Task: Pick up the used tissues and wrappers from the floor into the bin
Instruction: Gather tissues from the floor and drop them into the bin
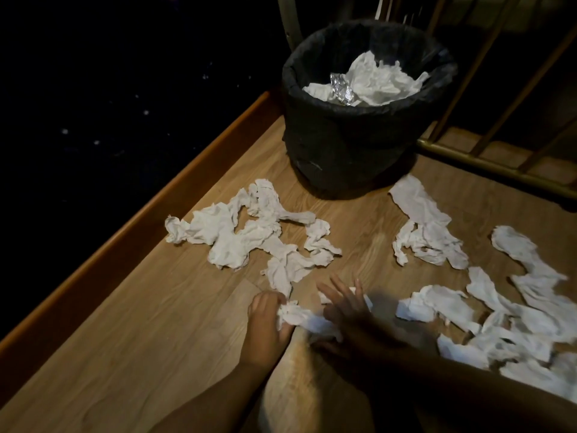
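A black bin with a dark liner stands on the wooden floor at the back; white tissues and a crumpled foil wrapper lie inside. Crumpled white tissues are strewn over the floor: a big cluster at left, a pair near the bin's right, a pile at right. My left hand pinches a crumpled tissue low on the floor. My right hand rests on the same tissue with its fingers spread.
A wooden skirting board runs diagonally along the floor's left edge, with darkness beyond it. Metal chair or table legs and a brass-coloured bar stand behind and to the right of the bin. Bare wooden floor lies at lower left.
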